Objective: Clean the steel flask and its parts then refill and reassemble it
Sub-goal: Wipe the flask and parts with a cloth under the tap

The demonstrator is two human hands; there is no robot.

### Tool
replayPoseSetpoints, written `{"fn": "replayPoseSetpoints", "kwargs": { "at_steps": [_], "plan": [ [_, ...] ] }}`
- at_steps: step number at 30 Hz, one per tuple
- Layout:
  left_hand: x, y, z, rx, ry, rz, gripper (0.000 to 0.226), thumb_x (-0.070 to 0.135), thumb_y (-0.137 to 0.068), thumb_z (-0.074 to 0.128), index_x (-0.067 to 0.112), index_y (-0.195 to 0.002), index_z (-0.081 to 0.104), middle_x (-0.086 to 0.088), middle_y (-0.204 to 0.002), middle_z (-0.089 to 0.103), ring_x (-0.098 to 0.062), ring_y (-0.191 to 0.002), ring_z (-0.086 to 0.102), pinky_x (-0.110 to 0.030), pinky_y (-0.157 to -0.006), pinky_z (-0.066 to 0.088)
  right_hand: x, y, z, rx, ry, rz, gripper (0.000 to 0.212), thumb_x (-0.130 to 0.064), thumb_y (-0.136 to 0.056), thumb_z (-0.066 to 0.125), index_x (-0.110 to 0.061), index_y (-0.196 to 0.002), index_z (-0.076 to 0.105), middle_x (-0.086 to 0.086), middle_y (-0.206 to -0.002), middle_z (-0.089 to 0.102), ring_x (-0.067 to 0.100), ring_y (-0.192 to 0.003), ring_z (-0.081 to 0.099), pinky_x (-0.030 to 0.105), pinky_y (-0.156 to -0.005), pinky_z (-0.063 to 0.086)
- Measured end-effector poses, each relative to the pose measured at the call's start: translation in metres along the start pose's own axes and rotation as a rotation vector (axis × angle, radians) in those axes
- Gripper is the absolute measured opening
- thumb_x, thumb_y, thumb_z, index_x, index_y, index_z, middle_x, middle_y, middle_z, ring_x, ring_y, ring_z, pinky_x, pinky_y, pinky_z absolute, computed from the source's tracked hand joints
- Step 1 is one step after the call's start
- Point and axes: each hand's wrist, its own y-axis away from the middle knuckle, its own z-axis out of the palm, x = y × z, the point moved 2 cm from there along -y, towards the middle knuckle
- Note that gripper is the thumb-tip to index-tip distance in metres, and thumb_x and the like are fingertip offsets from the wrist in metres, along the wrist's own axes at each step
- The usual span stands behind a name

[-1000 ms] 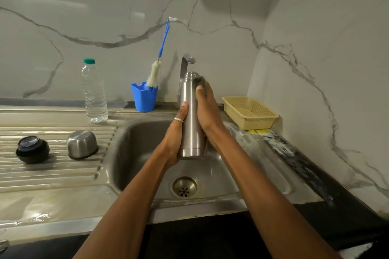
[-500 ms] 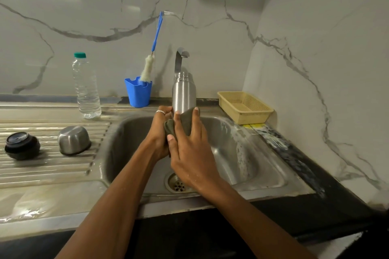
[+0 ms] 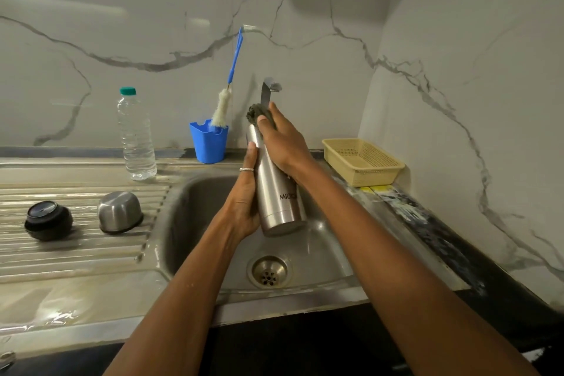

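Note:
The steel flask [image 3: 276, 192] is held above the sink basin [image 3: 189, 223], its top tilted away from me. My left hand [image 3: 244, 201] grips the flask's lower body from the left side. At the flask's neck my right hand [image 3: 280, 140] presses a dark scrub pad [image 3: 255, 113] with its fingers curled over it. The flask's mouth is hidden by the pad. On the ribbed draining board to the left lie the black inner stopper [image 3: 48, 221] and the steel cup lid [image 3: 120, 212], which rests upside down.
A blue cup [image 3: 208, 142] holding a blue-handled bottle brush [image 3: 224, 101] stands behind the sink beside the tap [image 3: 270, 90]. A clear water bottle [image 3: 135, 134] stands on the back left counter. A yellow basket [image 3: 363, 160] sits at the right. The drain [image 3: 270, 272] lies below the flask.
My right hand slid the scrub pad from the flask's lower body up to its neck. The flask tilted, its base swinging toward me.

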Motion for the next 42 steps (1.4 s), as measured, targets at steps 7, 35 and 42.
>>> {"fn": "replayPoseSetpoints", "kwargs": {
  "at_steps": [7,35,42],
  "plan": [
    [-0.001,-0.004,-0.006,0.111,0.034,0.035,0.049,0.05,-0.104,0.043,0.011,-0.12,0.067,-0.014,-0.096,0.077,-0.025,-0.08,0.075,-0.036,-0.065,0.061,0.025,0.042,0.018,-0.02,0.107,-0.038,0.06,-0.044,-0.109,0.032,-0.031,-0.163,0.009,-0.002,-0.171,0.008,0.018,-0.155,0.018,0.042,-0.124,0.022],
    [0.001,0.002,-0.001,0.017,0.082,0.022,0.057,0.06,-0.096,0.054,0.013,-0.125,0.068,-0.014,-0.112,0.075,-0.026,-0.094,0.075,-0.04,-0.081,0.059,0.016,0.018,0.018,0.041,-0.046,-0.002,0.056,-0.044,-0.109,0.031,-0.031,-0.162,0.018,-0.002,-0.167,0.027,0.02,-0.149,0.034,0.04,-0.118,0.029],
    [0.004,-0.007,-0.021,0.123,0.073,0.109,0.067,0.065,-0.092,0.06,0.011,-0.131,0.065,-0.01,-0.101,0.073,-0.024,-0.088,0.072,-0.041,-0.078,0.057,0.042,0.082,0.035,-0.063,0.011,-0.034,0.06,-0.045,-0.109,0.03,-0.032,-0.163,0.009,-0.003,-0.168,0.022,0.019,-0.151,0.029,0.046,-0.121,0.03]
  ]
}}
